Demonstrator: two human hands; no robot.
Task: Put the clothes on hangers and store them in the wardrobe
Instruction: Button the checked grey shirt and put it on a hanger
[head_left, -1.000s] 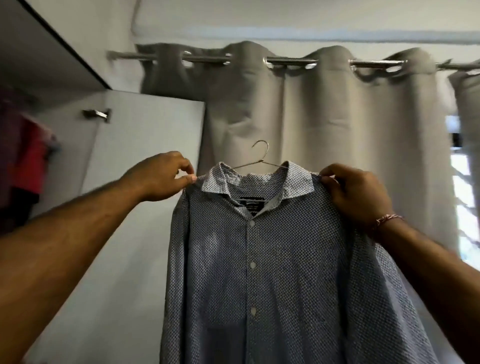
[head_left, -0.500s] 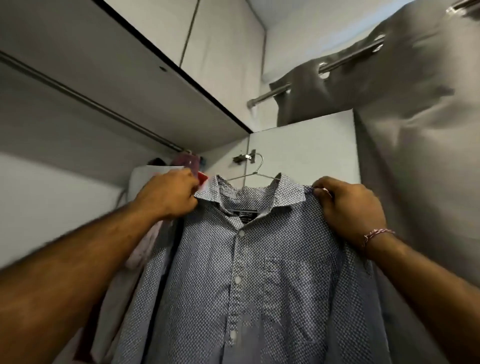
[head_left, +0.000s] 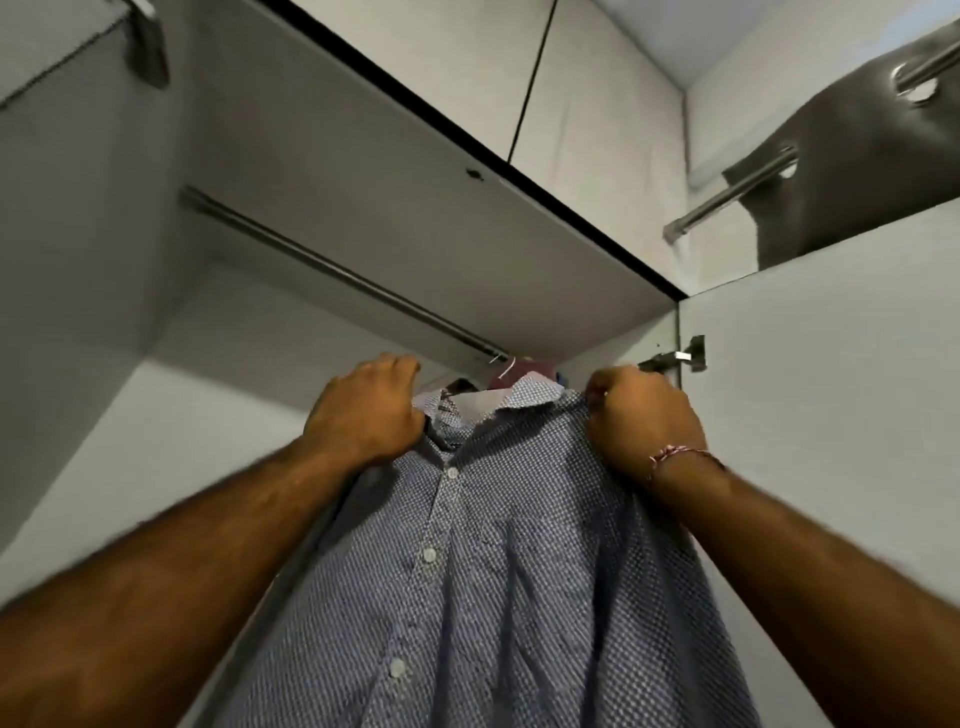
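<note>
- The shirt (head_left: 498, 571) fills the lower middle of the frame: blue-grey with a tiny white dot pattern, white buttons down the placket, collar spread open at the top.
- It's held up inside the wardrobe, collar just under the rail (head_left: 332, 270) that runs diagonally from the upper left down toward centre.
- The left hand (head_left: 366, 410) is curled tight round the shirt's left shoulder, right beside the collar.
- The right hand (head_left: 641, 415) is bunched round the other shoulder, with a red thread band on that wrist.
- A thin wire hanger (head_left: 506, 368) hook pokes up right by the rail's lower end; can't tell if it's actually on the rail.
- A dark red garment (head_left: 524, 371) peeks out behind the collar.
- The open door (head_left: 831, 415) is on the right, and a grey curtain (head_left: 857, 171) sits in the upper right.
</note>
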